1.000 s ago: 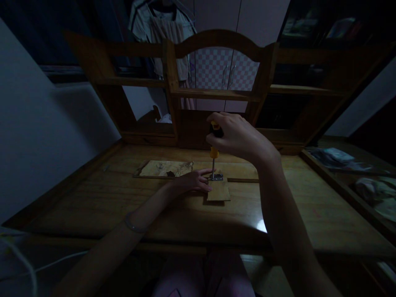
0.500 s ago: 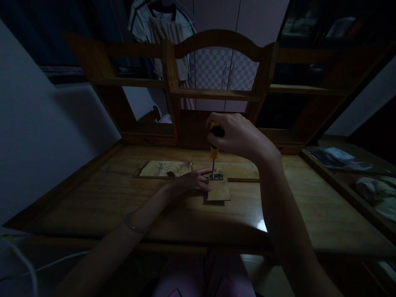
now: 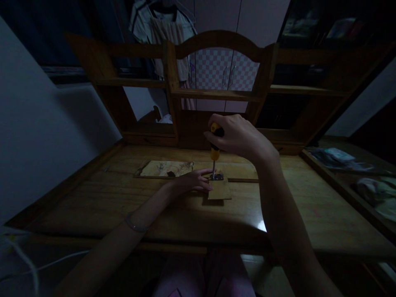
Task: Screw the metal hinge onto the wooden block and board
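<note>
My right hand (image 3: 236,134) is wrapped round the yellow and black handle of a screwdriver (image 3: 215,153), held upright. Its shaft points down onto a small metal hinge (image 3: 218,177). That hinge lies at the far edge of a small square wooden board (image 3: 219,190), and whether the tip sits in a screw cannot be made out. From the left, my left hand (image 3: 194,180) grips the edge of the board, its index finger by the hinge and screwdriver shaft, its thumb at the board's side. Behind them lies a long wooden plank (image 3: 167,168) with dark markings.
Everything rests on a wooden desk (image 3: 108,198) with a shelf unit (image 3: 213,95) along its back. To the right, a side compartment holds plastic-wrapped items (image 3: 338,155) and crumpled cloth (image 3: 375,194). A white cable (image 3: 58,260) hangs at the lower left.
The screwdriver handle has turned slightly in my right hand, and the thumb has shifted a little on it. My left hand stays in the same place by the board.
</note>
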`<state>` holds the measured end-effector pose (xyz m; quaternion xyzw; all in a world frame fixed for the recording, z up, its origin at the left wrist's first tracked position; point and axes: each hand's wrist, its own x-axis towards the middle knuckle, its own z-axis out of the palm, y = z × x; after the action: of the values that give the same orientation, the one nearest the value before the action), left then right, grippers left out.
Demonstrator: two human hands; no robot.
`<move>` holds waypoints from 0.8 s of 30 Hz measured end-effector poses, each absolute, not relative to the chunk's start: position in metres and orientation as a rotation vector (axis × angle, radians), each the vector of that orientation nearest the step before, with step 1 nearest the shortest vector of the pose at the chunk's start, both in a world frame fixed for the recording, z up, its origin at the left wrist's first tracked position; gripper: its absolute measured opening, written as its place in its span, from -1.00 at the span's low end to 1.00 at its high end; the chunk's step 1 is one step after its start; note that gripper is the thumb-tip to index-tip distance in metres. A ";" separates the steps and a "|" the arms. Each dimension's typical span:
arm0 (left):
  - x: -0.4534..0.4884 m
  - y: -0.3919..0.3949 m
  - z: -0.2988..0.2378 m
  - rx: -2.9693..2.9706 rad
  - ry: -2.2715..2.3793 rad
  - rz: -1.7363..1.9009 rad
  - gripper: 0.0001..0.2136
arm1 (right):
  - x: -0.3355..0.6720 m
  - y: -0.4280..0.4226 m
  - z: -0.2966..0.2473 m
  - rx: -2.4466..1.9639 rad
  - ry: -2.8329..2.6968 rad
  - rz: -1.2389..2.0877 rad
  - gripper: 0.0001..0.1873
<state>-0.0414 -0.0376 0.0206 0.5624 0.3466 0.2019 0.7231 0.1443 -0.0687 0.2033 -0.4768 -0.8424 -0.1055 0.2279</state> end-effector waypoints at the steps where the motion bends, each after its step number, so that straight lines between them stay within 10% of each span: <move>1: -0.042 -0.038 0.021 1.248 0.769 0.450 -0.09 | 0.144 -0.069 0.203 -1.353 -2.300 -0.321 -0.63; 24: -0.044 -0.028 0.012 1.288 0.691 0.383 -0.28 | 0.148 -0.062 0.199 -1.337 -2.312 -0.305 -0.64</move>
<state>-0.0437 -0.0283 0.0118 0.5844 0.3134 0.1740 0.7280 0.1477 -0.0619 0.1988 -0.4846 -0.8380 -0.1106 0.2251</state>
